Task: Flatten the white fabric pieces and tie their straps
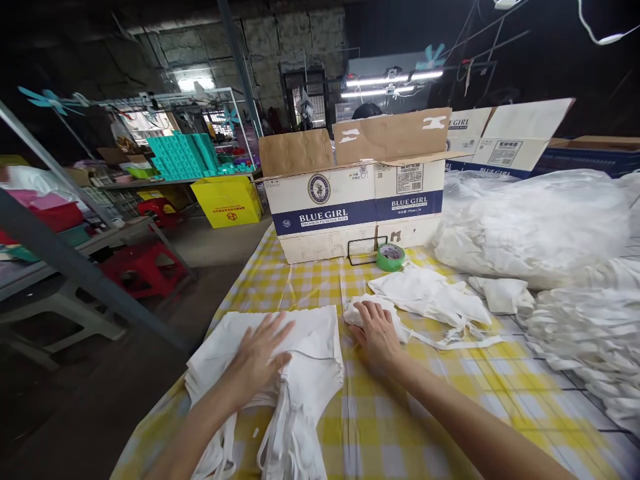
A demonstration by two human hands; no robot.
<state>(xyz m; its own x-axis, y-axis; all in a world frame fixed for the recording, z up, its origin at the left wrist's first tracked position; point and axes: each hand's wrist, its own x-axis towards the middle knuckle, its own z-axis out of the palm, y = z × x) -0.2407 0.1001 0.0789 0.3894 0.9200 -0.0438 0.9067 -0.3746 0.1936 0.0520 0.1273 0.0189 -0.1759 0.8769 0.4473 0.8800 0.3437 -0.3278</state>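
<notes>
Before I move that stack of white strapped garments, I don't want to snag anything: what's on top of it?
The left hand lies on the stack of white strapped garments. Cloth directly under the hand is hidden.

Straps (295,433) of the white garment stack (315,343) are cut off by the bottom edge. The right hand (379,333) conceals part of a white cloth (399,321). Carton (325,245) interior hidden; its finest print illegible.

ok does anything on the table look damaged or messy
Yes, mildly: the raised flap of the beer carton has ragged white patches, as if its surface tore. Also, the loose white pieces lie rumpled with a strap trailing across the checked cloth, unlike the flatter white stack under the left hand.
</notes>
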